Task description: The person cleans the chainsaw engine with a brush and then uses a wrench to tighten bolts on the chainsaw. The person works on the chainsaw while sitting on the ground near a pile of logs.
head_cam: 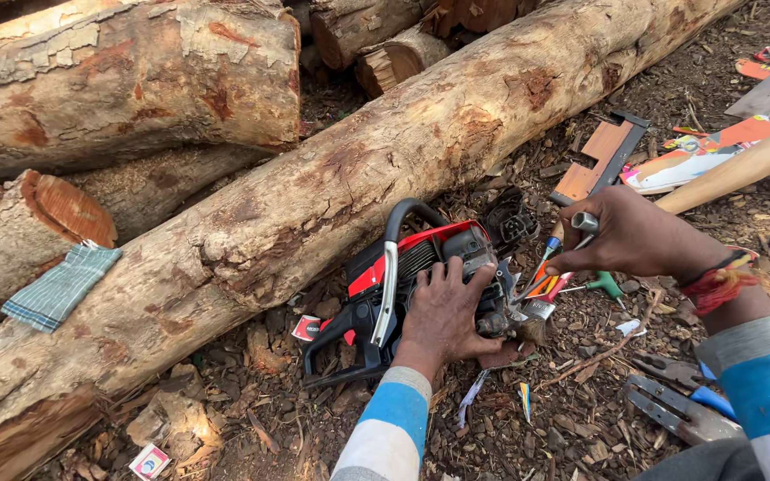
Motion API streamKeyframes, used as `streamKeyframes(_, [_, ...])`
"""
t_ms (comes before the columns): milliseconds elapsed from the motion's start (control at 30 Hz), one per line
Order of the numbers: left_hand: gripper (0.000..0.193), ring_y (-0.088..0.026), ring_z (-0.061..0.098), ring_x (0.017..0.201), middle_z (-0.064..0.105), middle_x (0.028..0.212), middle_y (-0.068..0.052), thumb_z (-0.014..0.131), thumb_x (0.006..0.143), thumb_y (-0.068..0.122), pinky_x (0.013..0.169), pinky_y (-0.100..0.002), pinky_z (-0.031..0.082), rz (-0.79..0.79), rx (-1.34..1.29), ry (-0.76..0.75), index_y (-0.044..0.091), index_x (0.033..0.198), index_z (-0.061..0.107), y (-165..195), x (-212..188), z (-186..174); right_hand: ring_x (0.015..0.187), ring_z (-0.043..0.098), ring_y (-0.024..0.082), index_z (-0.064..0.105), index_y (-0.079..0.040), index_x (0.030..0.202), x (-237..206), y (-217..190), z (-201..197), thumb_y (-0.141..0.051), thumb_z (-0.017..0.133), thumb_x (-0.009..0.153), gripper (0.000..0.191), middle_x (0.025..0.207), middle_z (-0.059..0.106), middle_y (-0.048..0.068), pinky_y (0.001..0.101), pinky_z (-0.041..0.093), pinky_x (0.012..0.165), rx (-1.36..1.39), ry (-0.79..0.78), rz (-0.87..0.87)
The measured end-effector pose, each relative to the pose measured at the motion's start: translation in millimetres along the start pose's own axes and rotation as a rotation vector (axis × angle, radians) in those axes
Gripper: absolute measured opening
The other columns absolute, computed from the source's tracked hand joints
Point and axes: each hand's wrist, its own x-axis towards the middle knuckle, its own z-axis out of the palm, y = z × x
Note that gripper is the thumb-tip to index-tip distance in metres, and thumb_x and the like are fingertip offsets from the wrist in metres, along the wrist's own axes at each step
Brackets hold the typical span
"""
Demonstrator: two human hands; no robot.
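Against the long log [331, 178] on bark-strewn ground lies a red chainsaw body [421, 267], the left hand [446, 312] spread flat across it, while the right hand [626, 236] pinches a metal socket wrench [552, 263] closed-fingered.

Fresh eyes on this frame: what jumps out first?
The red and black chainsaw lying on the bark-strewn ground, pressed down by the left hand. The right hand holds a metal socket tool just right of it. Behind both, a long pale log runs diagonally across the view.
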Motion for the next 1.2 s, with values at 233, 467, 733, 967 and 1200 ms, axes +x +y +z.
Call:
streamKeyframes(233, [0.113,-0.039,0.054,0.110,0.046,0.116,-0.014,0.087,0.054,0.073,0.093,-0.060,0.047,-0.025,-0.037,-0.086,0.025,0.142,0.034,0,2,-1,0.051,0.064,0.013,0.070,-0.004,0.071,-3,4,2,-0.028,0.093,0.068,0.034,0.056,0.071,0.006,0.0356,0.051,0.051,-0.093,0.045,-0.078])
streamKeyframes(467, [0.112,-0.039,0.053,0.108,0.045,0.114,-0.015,0.088,0.053,0.072,0.091,-0.061,0.047,-0.005,0.007,-0.040,0.025,0.139,0.035,1,2,-2,0.052,0.062,0.011,0.066,-0.001,0.064,-6,8,-2,-0.027,0.094,0.065,0.038,0.057,0.067,0.006,0.0332,0.049,0.048,-0.087,0.079,-0.284])
streamKeyframes(733, [0.109,-0.039,0.053,0.106,0.046,0.113,-0.015,0.090,0.051,0.070,0.089,-0.060,0.047,-0.001,0.036,0.001,0.026,0.136,0.039,3,2,-4,0.052,0.060,0.014,0.065,-0.004,0.067,-13,-3,3,-0.029,0.092,0.070,0.038,0.054,0.066,0.005,0.0363,0.048,0.049,-0.051,0.009,-0.076])
streamKeyframes(967, [0.106,-0.037,0.054,0.107,0.046,0.113,-0.013,0.089,0.053,0.071,0.090,-0.058,0.048,-0.009,0.016,-0.006,0.023,0.135,0.040,3,0,-4,0.055,0.057,0.020,0.063,0.000,0.065,-13,1,3,-0.030,0.094,0.075,0.044,0.056,0.063,0.014,0.0438,0.047,0.052,-0.066,0.078,0.023])
streamKeyframes(1200, [0.111,-0.038,0.053,0.108,0.045,0.113,-0.014,0.088,0.052,0.074,0.090,-0.058,0.048,-0.016,-0.006,-0.037,0.022,0.137,0.037,3,3,-3,0.055,0.067,0.016,0.071,-0.006,0.077,-19,-5,2,-0.028,0.092,0.066,0.032,0.061,0.074,0.007,0.0378,0.054,0.055,-0.087,0.056,-0.075])
